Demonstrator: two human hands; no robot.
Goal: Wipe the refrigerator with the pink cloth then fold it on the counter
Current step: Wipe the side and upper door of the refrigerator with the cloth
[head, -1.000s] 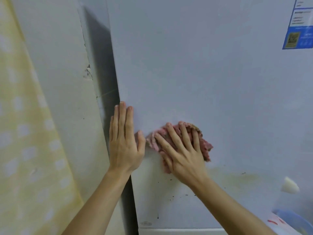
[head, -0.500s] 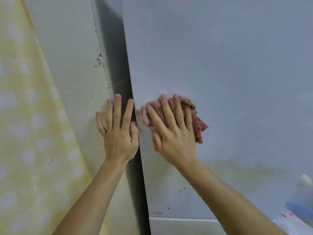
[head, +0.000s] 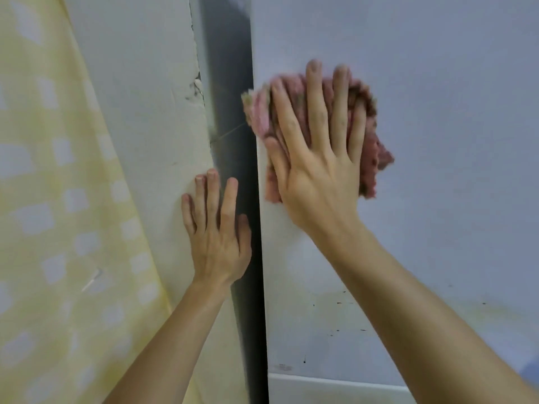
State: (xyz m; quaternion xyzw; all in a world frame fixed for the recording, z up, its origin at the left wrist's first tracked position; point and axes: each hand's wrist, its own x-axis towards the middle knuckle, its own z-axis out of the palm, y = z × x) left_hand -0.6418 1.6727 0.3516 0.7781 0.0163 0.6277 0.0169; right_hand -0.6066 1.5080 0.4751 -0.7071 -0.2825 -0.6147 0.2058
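The refrigerator (head: 423, 118) fills the right side as a pale grey panel, with brown specks and a yellowish stain low down. A bunched pink cloth (head: 372, 147) lies flat against it near its left edge. My right hand (head: 318, 158) presses the cloth to the panel with straight, spread fingers. My left hand (head: 217, 228) rests flat on the white wall beside the dark gap, fingers straight, holding nothing.
A dark gap (head: 233, 112) separates the refrigerator from the white wall (head: 140, 97), which is chipped at its edge. A yellow curtain with pale squares (head: 52, 228) hangs at the left. A white ledge (head: 329, 389) runs below the refrigerator panel.
My right hand has slid the cloth upward along the refrigerator's left edge. My left hand has moved off the refrigerator onto the wall across the gap. The view has shifted closer.
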